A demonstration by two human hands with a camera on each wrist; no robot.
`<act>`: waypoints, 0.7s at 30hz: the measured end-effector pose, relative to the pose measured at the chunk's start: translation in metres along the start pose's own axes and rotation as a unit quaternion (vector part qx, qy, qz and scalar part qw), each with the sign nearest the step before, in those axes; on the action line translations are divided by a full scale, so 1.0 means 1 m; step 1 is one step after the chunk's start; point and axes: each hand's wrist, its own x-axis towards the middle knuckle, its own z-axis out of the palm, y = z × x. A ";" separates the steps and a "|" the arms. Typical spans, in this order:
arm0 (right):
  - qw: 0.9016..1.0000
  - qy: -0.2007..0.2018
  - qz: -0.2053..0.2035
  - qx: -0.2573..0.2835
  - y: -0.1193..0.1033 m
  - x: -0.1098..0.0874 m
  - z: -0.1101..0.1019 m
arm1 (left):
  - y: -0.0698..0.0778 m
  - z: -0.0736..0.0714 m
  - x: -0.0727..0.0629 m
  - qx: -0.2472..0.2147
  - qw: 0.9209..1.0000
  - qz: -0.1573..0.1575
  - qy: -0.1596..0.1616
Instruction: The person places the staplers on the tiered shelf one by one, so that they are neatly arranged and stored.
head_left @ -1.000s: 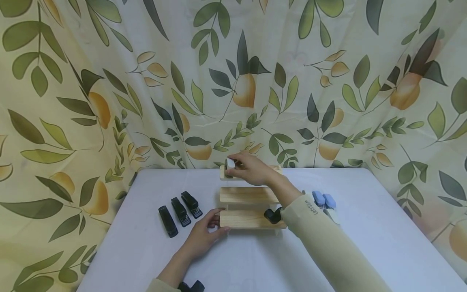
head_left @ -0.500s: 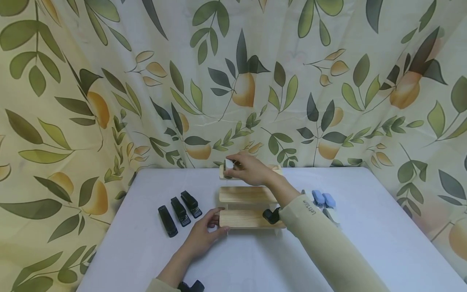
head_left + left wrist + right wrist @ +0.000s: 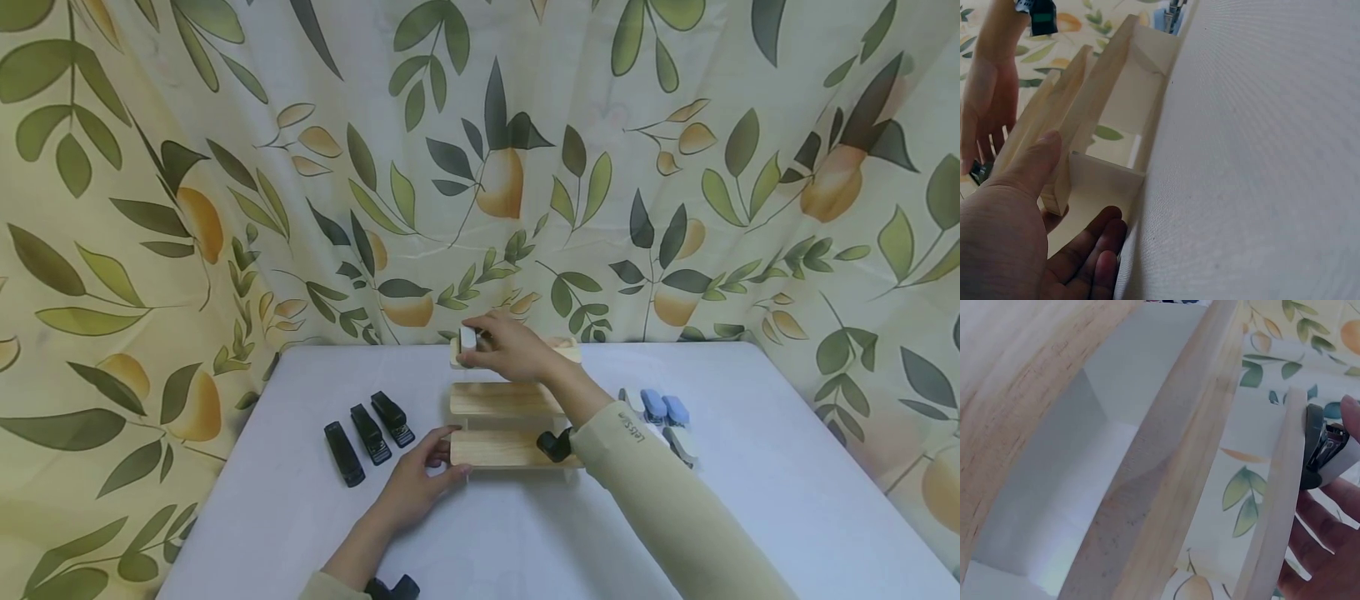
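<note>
A three-tier wooden display stand (image 3: pixel 506 400) with pale side panels stands mid-table. At its lowest board's left end, my left hand (image 3: pixel 411 490) grips the stand; in the left wrist view its thumb (image 3: pixel 1041 156) lies on the wood and the other fingers curl below. Up at the top board's left end, my right hand (image 3: pixel 513 348) holds a small white stapler (image 3: pixel 467 338) between thumb and fingers. The right wrist view shows the stapler's dark base (image 3: pixel 1313 447) right at the top board (image 3: pixel 1279 494).
Several black staplers, one of them nearest the left edge (image 3: pixel 344 454), lie in a row left of the stand. To the right are blue staplers (image 3: pixel 654 407) and a whitish stapler (image 3: pixel 679 443), partly behind the right sleeve (image 3: pixel 660 483). A patterned curtain (image 3: pixel 480 167) hangs behind the table.
My right hand and forearm have shifted slightly left with the stapler, showing more of the whitish staplers on the right. The left hand keeps its grip on the stand.
</note>
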 end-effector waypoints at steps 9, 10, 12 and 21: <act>1.000 0.005 0.009 0.004 -0.001 -0.001 0.003 | 0.000 0.000 0.001 -0.001 1.000 0.003 -0.001; 1.000 0.006 0.009 0.003 -0.001 -0.001 0.003 | 0.000 0.000 0.000 0.000 1.000 0.006 -0.001; 1.000 0.007 0.009 0.002 -0.001 -0.001 0.003 | 0.000 0.000 0.000 0.000 1.000 0.006 -0.001; 1.000 0.014 0.012 -0.014 0.000 0.000 0.005 | -0.001 0.000 0.001 0.003 1.000 0.024 0.003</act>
